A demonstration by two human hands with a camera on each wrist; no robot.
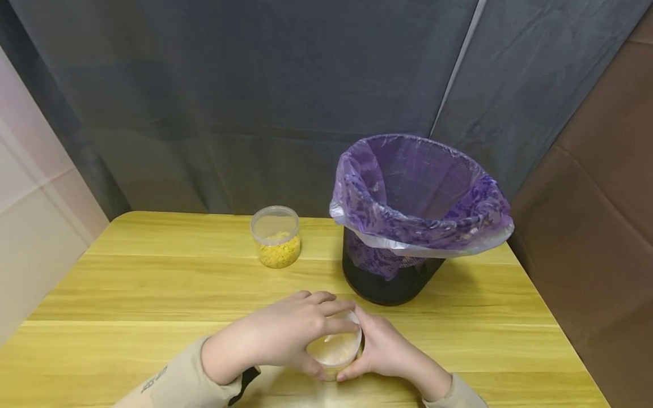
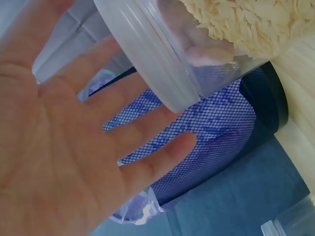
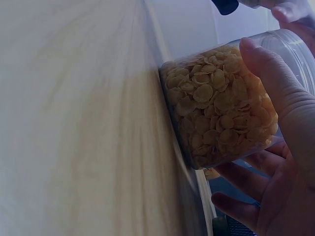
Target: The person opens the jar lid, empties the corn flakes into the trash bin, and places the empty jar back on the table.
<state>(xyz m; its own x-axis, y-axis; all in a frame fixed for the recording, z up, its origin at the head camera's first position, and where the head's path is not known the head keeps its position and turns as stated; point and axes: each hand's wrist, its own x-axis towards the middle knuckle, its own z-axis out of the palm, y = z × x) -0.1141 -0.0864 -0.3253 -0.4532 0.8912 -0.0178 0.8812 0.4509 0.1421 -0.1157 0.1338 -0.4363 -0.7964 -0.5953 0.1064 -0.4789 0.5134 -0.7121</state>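
Note:
Near the front of the table, a clear round jar (image 3: 216, 98) holds pale yellow flakes like cornflakes. My right hand (image 1: 382, 345) grips the jar's side, its thumb on the near face in the right wrist view and fingers round the other side. From above, my left hand (image 1: 296, 334) spans the translucent lid (image 1: 336, 348), with thumb and fingers at opposite edges of its rim. In the left wrist view the lid (image 2: 152, 54) sits on the jar, with my left fingers spread along its edge.
Behind the hands to the left stands a second clear jar (image 1: 278, 243), part full of yellow flakes. At the back right is a black mesh bin (image 1: 388, 289) lined with a purple bag (image 1: 428, 232). Grey curtain (image 1: 255, 102) hangs behind the wooden table (image 1: 153, 283).

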